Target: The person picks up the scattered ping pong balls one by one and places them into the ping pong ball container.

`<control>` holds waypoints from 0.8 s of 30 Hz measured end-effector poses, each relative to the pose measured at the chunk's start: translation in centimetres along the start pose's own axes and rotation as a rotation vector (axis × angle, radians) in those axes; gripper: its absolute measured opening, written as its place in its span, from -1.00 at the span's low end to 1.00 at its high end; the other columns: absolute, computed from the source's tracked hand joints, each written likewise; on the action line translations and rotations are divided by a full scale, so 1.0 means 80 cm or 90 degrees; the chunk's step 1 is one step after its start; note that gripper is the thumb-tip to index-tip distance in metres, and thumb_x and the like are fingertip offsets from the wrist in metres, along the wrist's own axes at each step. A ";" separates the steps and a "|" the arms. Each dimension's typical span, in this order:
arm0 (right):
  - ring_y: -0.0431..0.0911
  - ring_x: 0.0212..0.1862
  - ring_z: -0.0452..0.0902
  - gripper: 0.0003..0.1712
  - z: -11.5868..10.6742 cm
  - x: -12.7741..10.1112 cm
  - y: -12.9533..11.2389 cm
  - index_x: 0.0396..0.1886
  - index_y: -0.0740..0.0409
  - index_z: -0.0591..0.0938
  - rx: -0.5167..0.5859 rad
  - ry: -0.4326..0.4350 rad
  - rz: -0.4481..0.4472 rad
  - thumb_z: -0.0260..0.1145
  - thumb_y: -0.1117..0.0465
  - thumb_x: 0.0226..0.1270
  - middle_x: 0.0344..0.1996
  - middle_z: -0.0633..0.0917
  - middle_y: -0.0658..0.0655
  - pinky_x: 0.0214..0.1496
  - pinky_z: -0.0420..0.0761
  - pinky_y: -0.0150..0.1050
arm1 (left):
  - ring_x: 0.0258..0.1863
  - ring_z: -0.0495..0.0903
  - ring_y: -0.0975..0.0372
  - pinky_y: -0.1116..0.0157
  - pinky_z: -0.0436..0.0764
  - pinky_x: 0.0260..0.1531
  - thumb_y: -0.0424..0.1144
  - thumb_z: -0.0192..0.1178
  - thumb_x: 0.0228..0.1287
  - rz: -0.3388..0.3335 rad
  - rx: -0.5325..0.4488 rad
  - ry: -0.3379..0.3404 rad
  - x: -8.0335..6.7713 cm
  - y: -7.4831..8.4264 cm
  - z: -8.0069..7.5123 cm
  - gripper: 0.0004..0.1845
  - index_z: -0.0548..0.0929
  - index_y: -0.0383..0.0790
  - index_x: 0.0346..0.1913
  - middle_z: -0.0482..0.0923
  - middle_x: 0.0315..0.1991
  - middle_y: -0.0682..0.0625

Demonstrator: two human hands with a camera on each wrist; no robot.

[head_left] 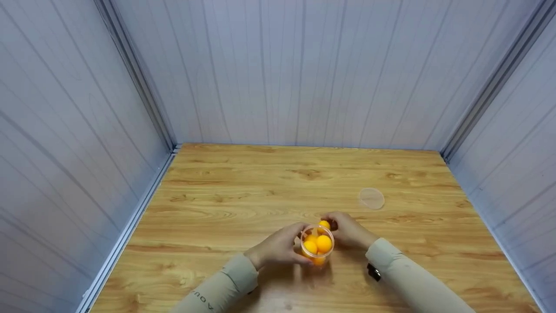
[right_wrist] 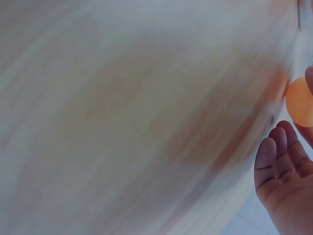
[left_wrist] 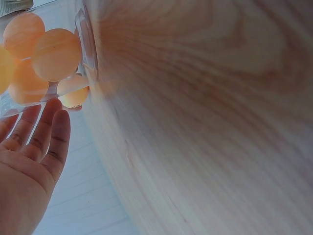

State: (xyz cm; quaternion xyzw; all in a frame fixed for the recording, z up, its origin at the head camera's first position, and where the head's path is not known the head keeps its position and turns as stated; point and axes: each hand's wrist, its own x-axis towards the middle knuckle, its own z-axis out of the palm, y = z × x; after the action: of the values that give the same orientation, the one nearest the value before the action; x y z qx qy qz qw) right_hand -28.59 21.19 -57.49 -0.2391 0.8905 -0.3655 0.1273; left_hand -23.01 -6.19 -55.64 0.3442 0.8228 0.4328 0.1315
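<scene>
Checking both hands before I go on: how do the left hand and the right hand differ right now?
The left hand grips the side of the clear cup, which is full of orange balls; the right hand pinches a single orange ball at the cup's far rim. The left hand touches only the cup; the right hand lies nearer the clear lid on the wooden table. Both wear beige sleeves and meet at the cup.

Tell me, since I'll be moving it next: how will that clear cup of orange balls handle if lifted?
The clear cup looks thin and flexible, so squeezing may bow it. Its orange balls seem light and, lidless, could spill and roll if tipped.
</scene>
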 end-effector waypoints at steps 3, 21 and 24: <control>-0.14 -0.10 0.65 -0.72 0.000 0.000 -0.001 0.11 0.19 0.76 0.008 -0.004 -0.005 0.48 0.31 0.47 -0.10 0.80 0.10 0.04 0.71 -0.24 | 0.17 0.56 0.31 0.08 0.59 0.36 0.05 0.66 0.18 0.001 -0.001 0.001 0.000 0.000 0.000 -0.12 0.50 -0.15 0.48 0.61 0.24 0.16; -0.05 -0.09 0.61 -0.60 -0.021 -0.010 -0.004 0.18 0.26 0.74 -0.014 0.035 -0.013 0.54 0.17 0.46 -0.09 0.78 0.12 -0.06 0.62 -0.28 | 0.17 0.56 0.30 0.02 0.59 0.37 0.04 0.66 0.18 -0.009 -0.012 0.002 0.001 -0.002 0.000 -0.14 0.50 -0.14 0.47 0.62 0.24 0.17; -0.02 -0.08 0.60 -0.61 -0.025 -0.013 -0.007 0.18 0.23 0.74 -0.004 0.040 -0.010 0.55 0.18 0.45 -0.09 0.78 0.11 -0.07 0.60 -0.29 | 0.18 0.57 0.30 0.02 0.58 0.37 0.04 0.66 0.17 -0.007 -0.015 0.001 0.002 -0.003 0.000 -0.13 0.50 -0.14 0.48 0.62 0.25 0.16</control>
State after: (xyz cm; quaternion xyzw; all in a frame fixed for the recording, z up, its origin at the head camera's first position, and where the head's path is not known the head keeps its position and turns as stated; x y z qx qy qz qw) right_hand -28.35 22.57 -55.63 -0.2348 0.8934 -0.3708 0.0960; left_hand -23.21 -6.18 -55.85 0.3376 0.8196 0.4422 0.1370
